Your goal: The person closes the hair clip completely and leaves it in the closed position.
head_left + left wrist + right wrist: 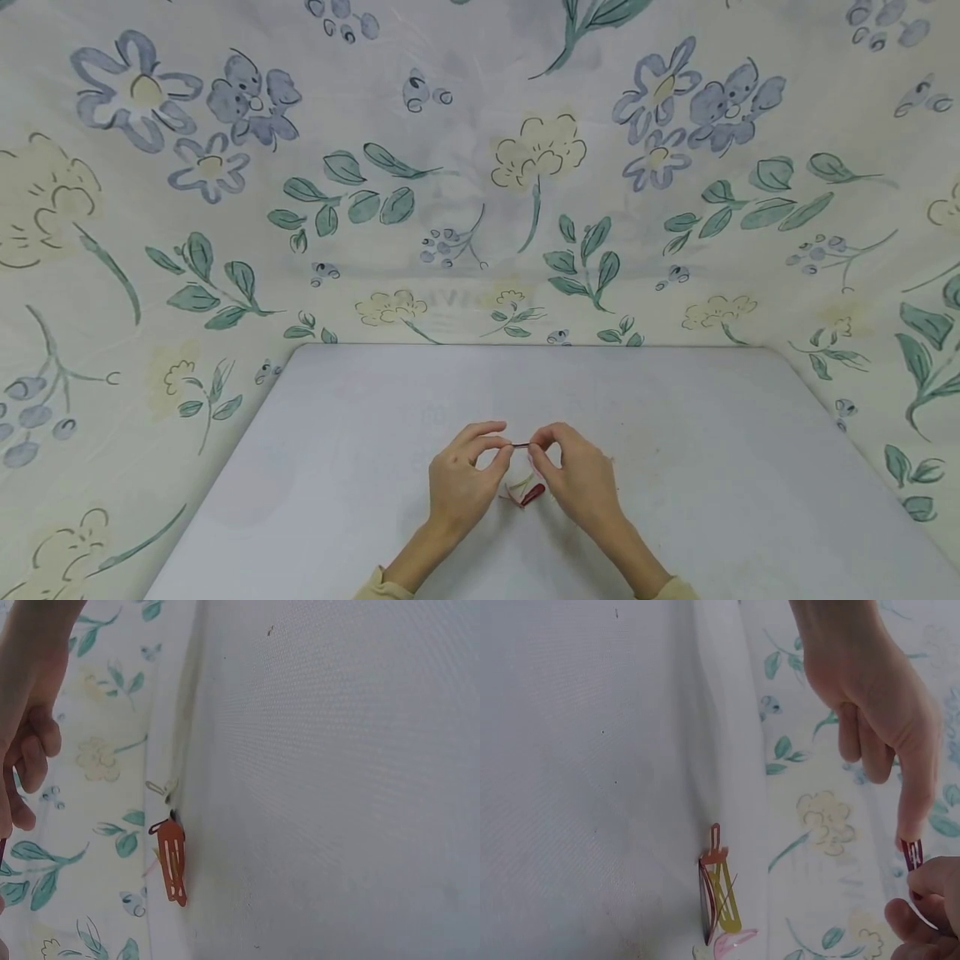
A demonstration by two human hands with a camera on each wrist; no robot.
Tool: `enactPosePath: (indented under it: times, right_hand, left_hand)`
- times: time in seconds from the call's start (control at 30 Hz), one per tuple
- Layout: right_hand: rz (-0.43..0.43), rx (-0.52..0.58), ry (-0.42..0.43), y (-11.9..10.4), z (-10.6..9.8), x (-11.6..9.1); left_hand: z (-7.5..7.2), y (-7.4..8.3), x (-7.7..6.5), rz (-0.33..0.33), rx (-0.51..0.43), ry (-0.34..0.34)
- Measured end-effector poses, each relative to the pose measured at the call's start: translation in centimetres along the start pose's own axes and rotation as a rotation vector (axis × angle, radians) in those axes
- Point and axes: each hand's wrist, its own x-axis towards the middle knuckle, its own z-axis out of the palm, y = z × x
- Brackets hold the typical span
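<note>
My left hand (459, 485) and right hand (587, 477) face each other above the table, fingertips close together. Between them is a small dark red snap hair clip (521, 446), one end pinched by each hand's thumb and forefinger. In the right wrist view the slotted body of that hair clip (913, 856) shows between the two hands. Below the hands lies a small cluster of other hair clips: a red clip (533, 494), a yellow clip (730, 904) and a pink clip (733, 943). They overlap, so some are partly hidden.
The clips lie on a white table (337, 433). A floral-patterned cloth (465, 217) stands behind it and at both sides. Tiny dark specks are scattered on the tabletop.
</note>
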Motion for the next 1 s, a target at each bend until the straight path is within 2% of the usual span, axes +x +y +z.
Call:
enactPosePath:
  times: [0.27,0.57,0.87,1.0]
  right_hand:
    - [0.076,0.025,0.002,-0.40,0.38,-0.21]
    - [0.101,0.034,0.018,-0.81,0.80,-0.36]
    - [0.106,0.041,-0.022,-0.55,0.59,-0.46]
    - [0.114,0.048,-0.042,-0.43,0.60,-0.54]
  left_hand:
    - [0.09,0.06,-0.25,-0.037,0.007,0.006]
    - [0.17,0.10,-0.13,-0.013,0.048,0.048]
    - [-0.08,-0.11,-0.07,-0.087,-0.017,-0.039]
    - [-0.19,-0.20,-0.14,-0.097,-0.023,-0.058]
